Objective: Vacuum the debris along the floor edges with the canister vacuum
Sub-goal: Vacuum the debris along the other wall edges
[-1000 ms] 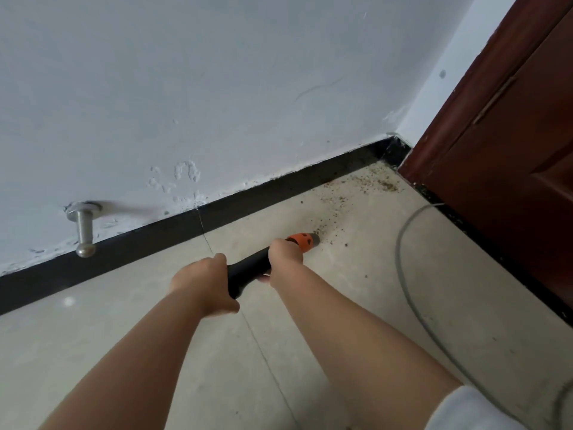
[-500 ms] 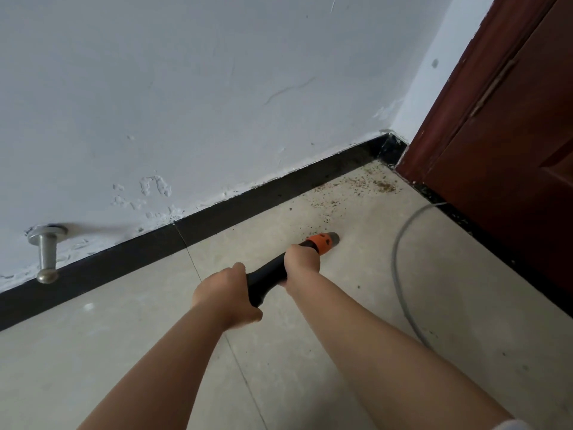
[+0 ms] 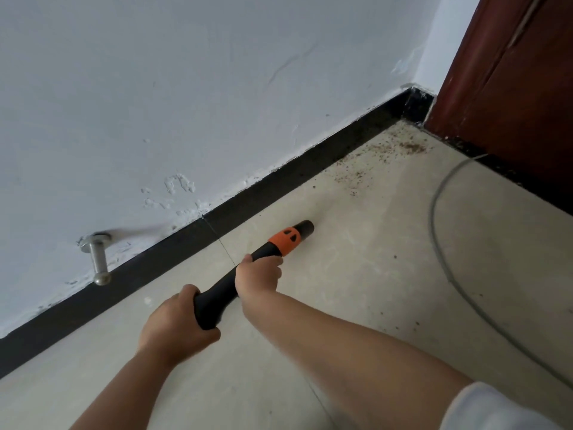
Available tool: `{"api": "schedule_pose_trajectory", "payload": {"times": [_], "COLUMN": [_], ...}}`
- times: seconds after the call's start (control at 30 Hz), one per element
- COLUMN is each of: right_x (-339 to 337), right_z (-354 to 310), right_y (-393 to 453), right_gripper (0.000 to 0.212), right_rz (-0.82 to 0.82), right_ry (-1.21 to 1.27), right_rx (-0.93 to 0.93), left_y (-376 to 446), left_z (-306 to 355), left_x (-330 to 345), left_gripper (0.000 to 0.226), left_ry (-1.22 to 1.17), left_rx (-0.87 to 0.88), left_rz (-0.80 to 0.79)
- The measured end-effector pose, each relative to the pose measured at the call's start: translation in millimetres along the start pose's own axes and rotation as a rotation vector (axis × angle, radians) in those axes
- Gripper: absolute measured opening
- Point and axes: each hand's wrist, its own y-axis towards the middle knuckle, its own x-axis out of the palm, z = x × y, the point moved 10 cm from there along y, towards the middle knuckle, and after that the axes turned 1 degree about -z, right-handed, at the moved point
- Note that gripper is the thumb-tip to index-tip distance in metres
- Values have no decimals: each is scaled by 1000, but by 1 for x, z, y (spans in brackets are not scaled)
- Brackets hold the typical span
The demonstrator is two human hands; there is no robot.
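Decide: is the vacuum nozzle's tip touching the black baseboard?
Apart. The head view shows the vacuum nozzle tip out over the floor, with a strip of bare tile visible between it and the black baseboard.

Head camera looks down (steeply, close) toward the floor (image 3: 372, 274) corner.

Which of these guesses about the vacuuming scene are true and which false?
1. Both hands grip the black nozzle tube. True: left hand, right hand.
2. The tube has a blue band. False: the band is orange.
3. Debris lies in the corner by the door. True.
4. The nozzle tip is in that debris. False: it points at cleaner floor, short of it.
5. A metal door stopper sticks out of the wall. True.
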Motion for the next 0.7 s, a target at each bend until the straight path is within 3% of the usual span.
{"api": "schedule_pose_trajectory", "payload": {"times": [0.33, 0.7], "right_x": [24, -35], "right_z": [22, -27], "right_y": [-11, 32], "right_gripper": [64, 50], "right_rz": [-67, 22], "right_ry": [-50, 71], "right_rx": [-5, -79], "left_y": [-18, 22], "left_z": [-33, 57], "left_x": [3, 10], "left_gripper": [39, 42], "left_ry": [11, -34], "left_rx": [-71, -15], "left_rz": [-47, -54]}}
